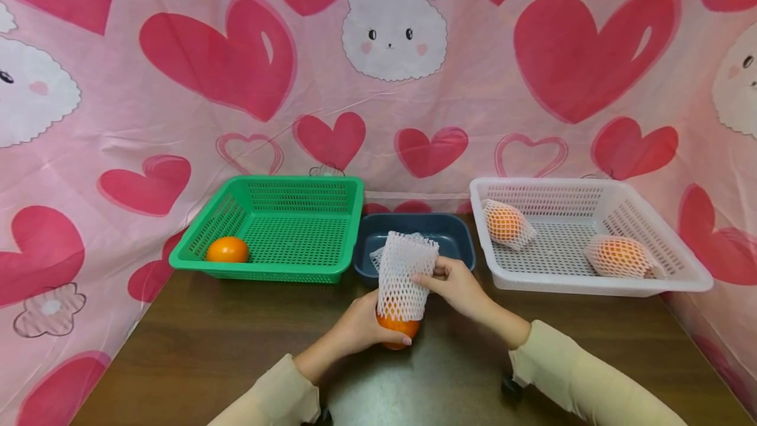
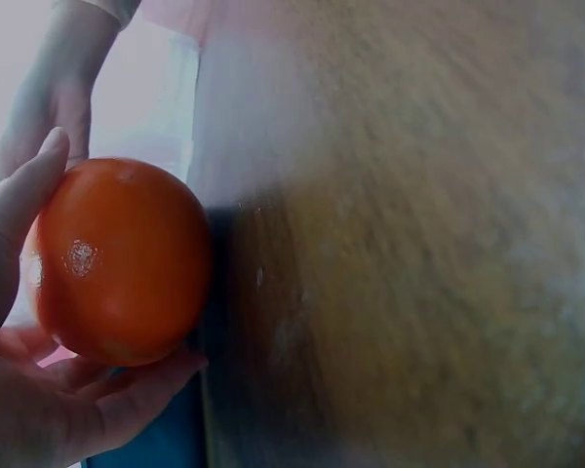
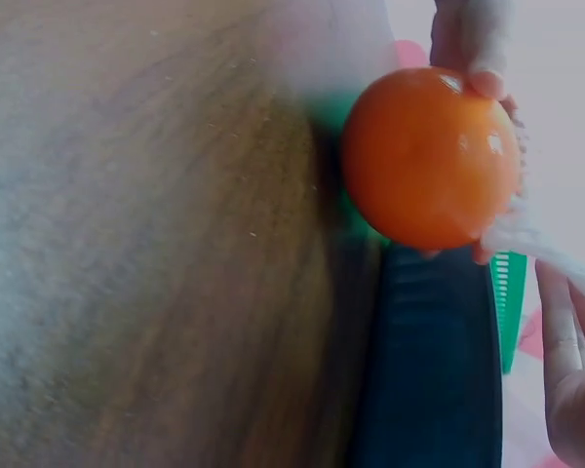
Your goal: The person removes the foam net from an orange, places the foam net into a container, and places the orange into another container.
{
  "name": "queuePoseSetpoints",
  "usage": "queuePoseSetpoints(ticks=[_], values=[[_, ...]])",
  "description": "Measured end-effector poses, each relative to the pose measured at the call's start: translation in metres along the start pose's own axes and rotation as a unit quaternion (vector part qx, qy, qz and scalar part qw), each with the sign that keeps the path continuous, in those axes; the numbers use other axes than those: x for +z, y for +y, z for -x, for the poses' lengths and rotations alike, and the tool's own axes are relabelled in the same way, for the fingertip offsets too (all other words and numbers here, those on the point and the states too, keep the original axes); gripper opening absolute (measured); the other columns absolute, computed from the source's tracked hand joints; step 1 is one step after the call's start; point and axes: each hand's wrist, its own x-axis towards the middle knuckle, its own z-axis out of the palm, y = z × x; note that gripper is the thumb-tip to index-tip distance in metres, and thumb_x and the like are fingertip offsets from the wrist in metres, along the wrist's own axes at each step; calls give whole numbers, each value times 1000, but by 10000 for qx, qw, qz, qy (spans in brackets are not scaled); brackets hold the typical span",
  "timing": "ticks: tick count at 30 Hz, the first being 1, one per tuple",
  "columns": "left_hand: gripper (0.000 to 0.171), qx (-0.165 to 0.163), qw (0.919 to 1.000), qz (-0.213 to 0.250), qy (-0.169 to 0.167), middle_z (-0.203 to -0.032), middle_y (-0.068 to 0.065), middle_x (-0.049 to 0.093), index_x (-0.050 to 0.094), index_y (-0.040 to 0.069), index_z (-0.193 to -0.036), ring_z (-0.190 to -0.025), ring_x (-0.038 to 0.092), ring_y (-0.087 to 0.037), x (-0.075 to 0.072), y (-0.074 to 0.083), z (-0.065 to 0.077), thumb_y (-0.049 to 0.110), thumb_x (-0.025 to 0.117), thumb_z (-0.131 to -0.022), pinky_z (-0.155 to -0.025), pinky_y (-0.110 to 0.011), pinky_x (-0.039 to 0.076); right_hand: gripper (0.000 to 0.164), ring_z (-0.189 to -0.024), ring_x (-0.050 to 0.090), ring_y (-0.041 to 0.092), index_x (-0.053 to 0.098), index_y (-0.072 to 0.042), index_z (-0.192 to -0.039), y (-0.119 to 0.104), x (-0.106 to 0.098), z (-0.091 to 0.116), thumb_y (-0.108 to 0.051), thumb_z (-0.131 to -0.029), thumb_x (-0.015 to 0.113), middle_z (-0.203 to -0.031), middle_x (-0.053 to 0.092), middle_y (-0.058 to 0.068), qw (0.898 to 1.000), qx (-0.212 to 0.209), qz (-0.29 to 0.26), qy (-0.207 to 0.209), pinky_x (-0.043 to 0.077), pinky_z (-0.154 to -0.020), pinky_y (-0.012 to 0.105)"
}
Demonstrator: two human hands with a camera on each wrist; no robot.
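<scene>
An orange (image 1: 405,326) rests in my left hand (image 1: 357,327), its thumb and fingers curled around the fruit. A white foam net sleeve (image 1: 403,278) covers the upper part of that orange and stands up above it. My right hand (image 1: 458,286) pinches the sleeve's right side near its upper end. In the left wrist view, the bare end of the orange (image 2: 127,263) faces the camera between thumb and fingers. Part of the sleeve (image 3: 541,239) shows pale and blurred beside the orange in the right wrist view.
Behind the hands, a dark blue tray (image 1: 458,235) holds white foam netting (image 1: 375,256), partly hidden. A green basket (image 1: 266,269) at left contains one bare orange (image 1: 227,250). The white basket (image 1: 568,283) at right contains two net-covered oranges (image 1: 504,223). All stand on a brown wooden table (image 1: 236,327).
</scene>
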Motion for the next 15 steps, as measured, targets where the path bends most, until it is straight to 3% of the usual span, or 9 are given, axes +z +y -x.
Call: queuePoseSetpoints(ticks=[6,11,15], values=[[70,-83,9999,-107,-53,-109,-5,68,61,2,-129,-87,63,-17,-2,1,-1,28,94,-74,-80,-34,55,38,-88,71,15,61,14,-125,3,-6,-11,-9,-97,71,-110,73,21,9989,91,-403,230,59,-82,29],[66,-327,9990,-198,-227,-119,-7,66,63,6,-130,-95,61,-21,-3,2,-2,33,92,-77,-83,-39,55,44,-90,71,16,55,13,-133,10,-13,-22,-12,-99,69,-116,71,22,9959,367,-700,434,59,-83,30],[64,-342,9988,-149,-314,-124,-7,65,64,10,-131,-98,61,-22,-4,2,-3,34,91,-78,-86,-42,54,46,-90,71,16,53,12,-136,14,-16,-29,-12,-100,68,-119,71,22,9947,421,-809,484,59,-84,33]])
